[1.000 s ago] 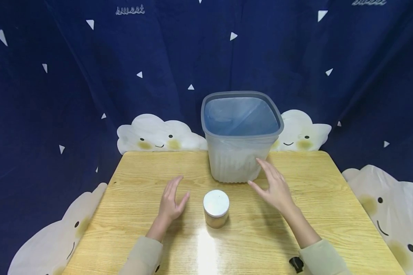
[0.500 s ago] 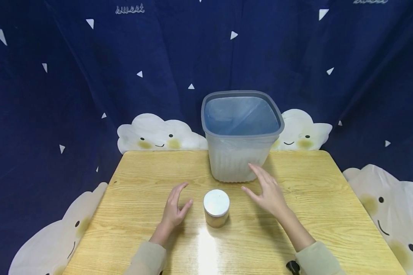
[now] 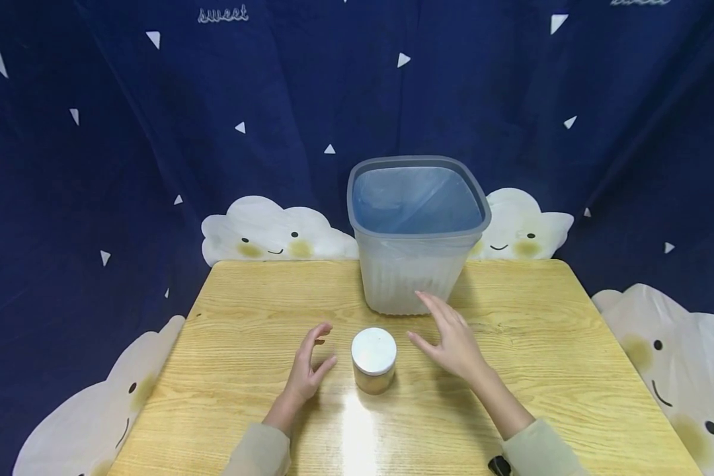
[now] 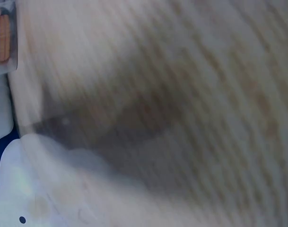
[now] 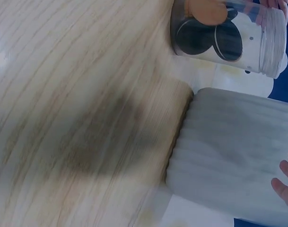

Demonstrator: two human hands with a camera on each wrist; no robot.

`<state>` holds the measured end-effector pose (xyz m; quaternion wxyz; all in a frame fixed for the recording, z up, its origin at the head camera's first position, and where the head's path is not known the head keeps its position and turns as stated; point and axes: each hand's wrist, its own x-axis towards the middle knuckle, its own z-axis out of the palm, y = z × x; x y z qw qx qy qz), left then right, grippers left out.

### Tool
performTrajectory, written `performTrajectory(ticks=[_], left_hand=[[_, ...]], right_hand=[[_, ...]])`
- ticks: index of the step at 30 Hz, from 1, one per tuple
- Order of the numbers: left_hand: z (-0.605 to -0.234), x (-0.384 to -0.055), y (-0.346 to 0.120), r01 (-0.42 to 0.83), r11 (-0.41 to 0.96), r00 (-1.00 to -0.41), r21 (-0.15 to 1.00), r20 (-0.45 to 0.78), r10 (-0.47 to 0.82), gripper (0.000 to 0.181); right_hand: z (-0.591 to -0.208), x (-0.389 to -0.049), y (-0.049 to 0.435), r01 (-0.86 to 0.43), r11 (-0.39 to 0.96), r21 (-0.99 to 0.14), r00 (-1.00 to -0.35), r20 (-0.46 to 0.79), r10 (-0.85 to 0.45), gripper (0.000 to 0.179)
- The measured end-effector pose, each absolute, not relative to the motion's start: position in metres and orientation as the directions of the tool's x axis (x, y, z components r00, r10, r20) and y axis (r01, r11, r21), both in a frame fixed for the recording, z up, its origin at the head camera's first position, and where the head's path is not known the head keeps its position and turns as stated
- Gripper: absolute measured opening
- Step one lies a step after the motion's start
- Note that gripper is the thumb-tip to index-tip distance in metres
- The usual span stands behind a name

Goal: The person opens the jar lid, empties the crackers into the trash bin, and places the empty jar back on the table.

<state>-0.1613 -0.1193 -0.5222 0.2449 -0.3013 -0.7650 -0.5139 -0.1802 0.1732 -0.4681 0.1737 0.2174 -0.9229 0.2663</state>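
A clear jar with a white lid stands upright on the wooden table. In the right wrist view, round dark and tan pieces show inside the jar. My left hand is just left of the jar, its fingers bent loosely and thumb apart, touching nothing. My right hand is to the right of the jar, thumb and fingers spread toward it and holding nothing. Only the fingertips of this hand show at the right wrist view's edge. In the left wrist view, only part of the jar shows at the upper left.
Behind the jar, a whitish bin with a grey rim stands toward the table's back edge. A dark blue curtain with white clouds and triangles hangs behind and beside the table. A small black object lies near the right sleeve.
Both hands have moved inward toward the jar: the left to the right and slightly nearer me, the right to the left and nearer me. The jar and bin stay put.
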Motion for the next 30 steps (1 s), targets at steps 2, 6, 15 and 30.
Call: performTrajectory(ticks=[2, 6, 15, 30], left_hand=[[-0.52, -0.158, -0.118, 0.697, 0.275, -0.716, 0.662, 0.663, 0.219, 0.058], [-0.522, -0.154, -0.117, 0.671, 0.252, -0.742, 0.698, 0.622, 0.252, 0.06], [-0.531, -0.15, -0.114, 0.629, 0.207, -0.767, 0.75, 0.553, 0.327, 0.068], [-0.538, -0.145, -0.108, 0.544, 0.136, -0.803, 0.828, 0.468, 0.368, 0.075]], right_hand=[[-0.47, -0.18, 0.172, -0.495, 0.762, -0.418, -0.846, 0.431, -0.313, 0.075], [-0.471, -0.179, 0.168, -0.503, 0.753, -0.423, -0.844, 0.429, -0.323, 0.075], [-0.474, -0.178, 0.162, -0.523, 0.739, -0.425, -0.835, 0.428, -0.345, 0.076], [-0.477, -0.176, 0.151, -0.538, 0.726, -0.429, -0.835, 0.389, -0.389, 0.074]])
